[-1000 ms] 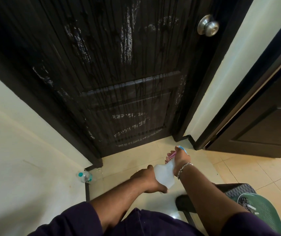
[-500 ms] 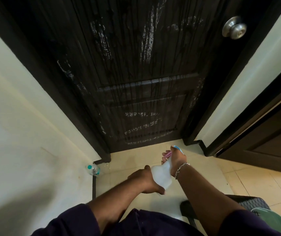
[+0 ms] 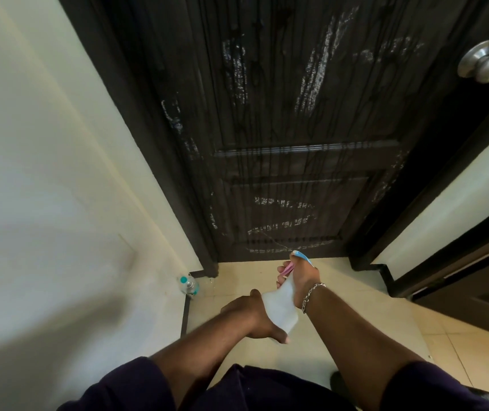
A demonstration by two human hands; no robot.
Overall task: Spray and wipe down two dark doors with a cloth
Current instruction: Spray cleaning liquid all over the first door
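Both forearms reach forward and down, and the hands meet low above the pale tiled floor (image 3: 341, 295). The left hand (image 3: 249, 314) cups the base of the translucent white plastic spray bottle (image 3: 278, 310), with its fingers curled under it. The right hand (image 3: 301, 275) grips the neck of the bottle, and its fingers lie on the pink trigger (image 3: 287, 266). The blue nozzle (image 3: 302, 256) points at the bottom of the dark wood-grain door (image 3: 290, 129), which is streaked with white foam and has a round metal knob (image 3: 487, 60). A thin jet in front of the nozzle is hard to make out. The second dark door (image 3: 480, 286) is cut off at the right edge. A small clear bottle with a teal cap (image 3: 188, 286) stands at the wall. I cannot see any cloth.
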